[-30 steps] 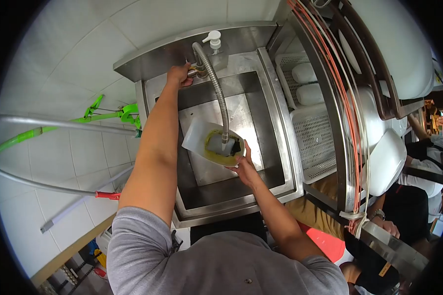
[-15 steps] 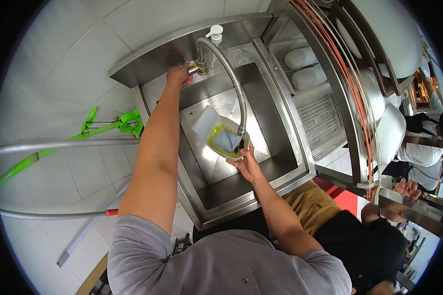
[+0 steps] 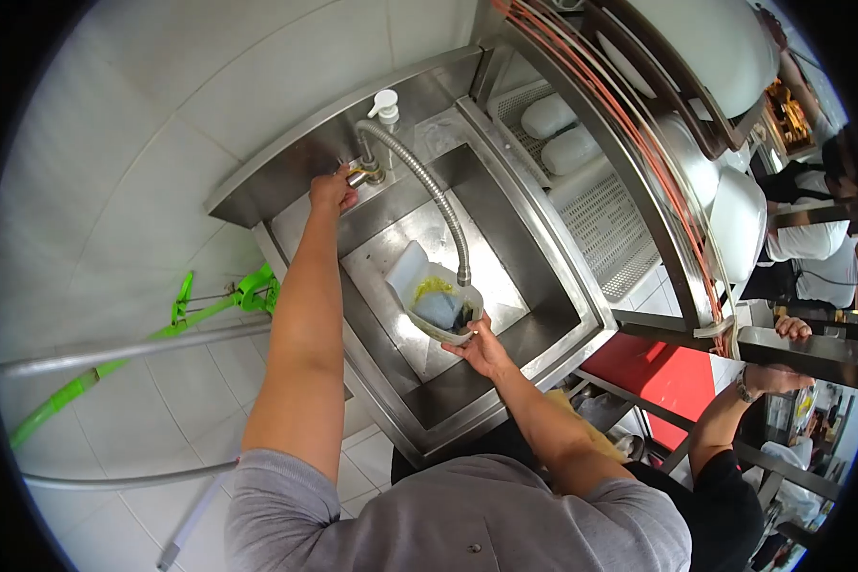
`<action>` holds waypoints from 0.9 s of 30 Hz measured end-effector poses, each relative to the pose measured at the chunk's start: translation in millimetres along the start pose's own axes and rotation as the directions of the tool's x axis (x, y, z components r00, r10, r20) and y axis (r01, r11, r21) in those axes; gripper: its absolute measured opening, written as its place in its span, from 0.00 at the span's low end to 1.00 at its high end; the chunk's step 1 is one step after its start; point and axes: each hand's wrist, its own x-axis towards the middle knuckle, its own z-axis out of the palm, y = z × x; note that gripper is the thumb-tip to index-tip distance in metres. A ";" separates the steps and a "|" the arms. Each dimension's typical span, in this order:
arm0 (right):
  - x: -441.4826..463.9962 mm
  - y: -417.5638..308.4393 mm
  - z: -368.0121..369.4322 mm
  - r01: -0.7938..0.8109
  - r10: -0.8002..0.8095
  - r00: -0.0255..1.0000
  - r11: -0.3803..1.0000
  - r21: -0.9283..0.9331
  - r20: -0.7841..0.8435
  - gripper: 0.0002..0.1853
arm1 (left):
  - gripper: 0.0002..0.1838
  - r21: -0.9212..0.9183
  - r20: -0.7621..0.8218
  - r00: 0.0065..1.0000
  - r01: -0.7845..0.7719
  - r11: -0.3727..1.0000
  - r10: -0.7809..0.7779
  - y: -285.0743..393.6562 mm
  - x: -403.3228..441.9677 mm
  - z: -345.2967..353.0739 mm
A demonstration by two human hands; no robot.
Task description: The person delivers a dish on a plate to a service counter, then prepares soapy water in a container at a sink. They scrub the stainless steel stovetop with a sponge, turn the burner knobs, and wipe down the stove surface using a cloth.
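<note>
My left hand (image 3: 332, 191) is closed on the faucet handle (image 3: 357, 178) at the sink's back edge. My right hand (image 3: 483, 351) grips the near rim of a translucent plastic container (image 3: 408, 276), which is tilted over the basin. Inside lie yellowish residue and something dark whose kind I cannot make out. Above the container's near end hangs the end of a flexible metal faucet hose (image 3: 451, 214). Whether water runs from it is hard to see. Around them is the stainless steel sink (image 3: 543, 348).
A white soap pump (image 3: 385, 107) stands behind the faucet. Perforated baskets (image 3: 601, 224) with white containers sit right of the sink. White bowls (image 3: 737, 224) are on a rack above. Green-handled tools (image 3: 248, 291) lie left. A co-worker's arm (image 3: 725, 415) is close on the right.
My view has shifted a little. The container has moved slightly beneath the hose, whose end now shows above its rim. The co-worker on the right has moved. Both my hands keep their grips.
</note>
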 end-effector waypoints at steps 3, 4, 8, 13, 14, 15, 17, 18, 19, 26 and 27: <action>1.5 1.3 -1.3 -0.018 0.018 0.998 1.000 0.004 -0.059 0.46 | 0.22 -0.027 -0.009 1.000 -0.009 1.000 0.009 3.3 -9.0 1.7; 2.0 1.2 -2.5 -0.021 0.020 0.997 1.000 -0.001 -0.081 0.47 | 0.21 -0.028 -0.016 1.000 0.003 1.000 -0.004 4.3 -12.8 1.4; 15.5 2.8 -12.0 -0.092 0.082 0.973 0.995 -0.038 -0.215 0.53 | 0.20 -0.038 0.012 0.999 0.035 0.999 -0.034 10.5 -17.4 -2.3; 23.7 -7.5 -11.2 -0.145 0.087 0.949 0.974 -0.175 -0.302 0.58 | 0.18 -0.006 0.003 0.999 0.050 0.999 -0.050 14.1 -18.0 0.4; 22.8 -10.0 -12.2 -0.146 0.081 0.953 0.967 -0.207 -0.293 0.59 | 0.18 -0.003 -0.005 0.999 0.049 0.999 -0.049 13.8 -16.1 0.6; 21.4 -12.0 -13.1 -0.149 0.090 0.956 0.969 -0.199 -0.278 0.58 | 0.18 -0.007 -0.016 0.999 0.040 0.999 -0.040 13.3 -13.7 0.6; 23.3 -15.2 -20.3 -0.156 0.110 0.968 0.968 -0.196 -0.226 0.57 | 0.20 -0.021 -0.042 0.999 0.029 0.999 -0.029 11.3 -15.8 0.6; 23.3 -16.1 -24.7 -0.162 0.122 0.972 0.968 -0.193 -0.201 0.56 | 0.20 -0.022 -0.054 0.998 0.034 0.999 -0.036 9.7 -16.9 0.7; 21.7 -19.2 -25.2 -0.166 0.128 0.975 0.963 -0.213 -0.183 0.55 | 0.20 -0.023 -0.067 0.997 0.039 0.999 -0.040 9.7 -16.9 0.7; 21.0 -34.2 -31.2 -0.169 0.158 0.985 0.944 -0.284 -0.064 0.52 | 0.19 -0.042 -0.093 0.995 0.033 0.999 -0.037 7.3 -7.3 0.5; 19.9 -36.3 -30.8 -0.183 0.173 0.983 0.938 -0.293 -0.059 0.51 | 0.19 -0.050 -0.102 0.994 0.037 0.998 -0.042 6.8 -6.7 1.5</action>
